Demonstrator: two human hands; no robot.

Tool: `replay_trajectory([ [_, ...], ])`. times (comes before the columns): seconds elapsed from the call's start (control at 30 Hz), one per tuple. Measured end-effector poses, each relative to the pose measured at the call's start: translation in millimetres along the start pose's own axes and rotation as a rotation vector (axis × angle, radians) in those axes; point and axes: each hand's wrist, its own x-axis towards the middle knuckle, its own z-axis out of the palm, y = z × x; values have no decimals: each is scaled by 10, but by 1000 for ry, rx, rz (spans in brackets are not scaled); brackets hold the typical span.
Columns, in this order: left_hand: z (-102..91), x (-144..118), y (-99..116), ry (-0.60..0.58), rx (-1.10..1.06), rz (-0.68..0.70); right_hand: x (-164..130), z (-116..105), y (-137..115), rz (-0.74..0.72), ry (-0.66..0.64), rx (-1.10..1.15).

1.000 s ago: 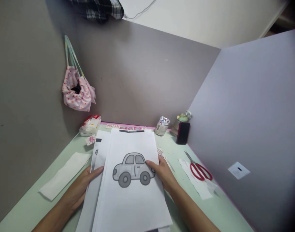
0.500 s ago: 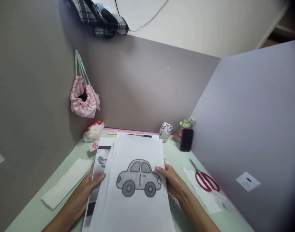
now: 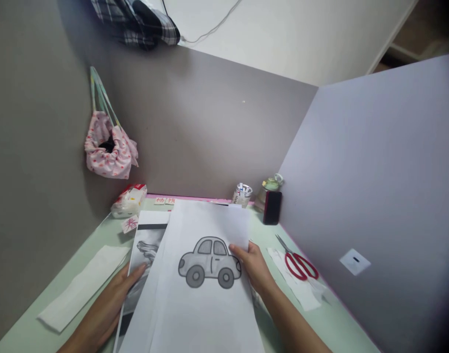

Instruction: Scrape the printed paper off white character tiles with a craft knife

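A sheet printed with a grey cartoon car (image 3: 208, 274) lies atop a stack of papers at lower centre of the frame, its right edge pinched by the right hand (image 3: 254, 267) — thumb on top, fingers beneath. The left hand (image 3: 112, 299) rests flat and open on a darker printed sheet (image 3: 145, 255) at lower left. Red-handled scissors (image 3: 299, 262) lie to the right on the green desk (image 3: 43, 338) — a pink pouch (image 3: 108, 152) hangs at upper left.
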Motion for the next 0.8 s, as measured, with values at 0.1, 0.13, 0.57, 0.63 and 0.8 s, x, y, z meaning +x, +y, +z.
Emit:
replay_trajectory([
  [0.1,10,-5,6,-10,-15,-2,8,-25,-17,1,18,40],
  [0.13,16,-9,10,-16,-16,-1,7,-32,-27,3,20,51],
  [0.57,11,-38,57,-62,-77,-35,51,-144,-174,7,28,223],
  [0.63,16,-49,65,-79,-89,-37,76,-199,-187,0,16,254],
  [0.8,25,-65,68,-102,-129,-54,145,-362,-187,19,9,414],
])
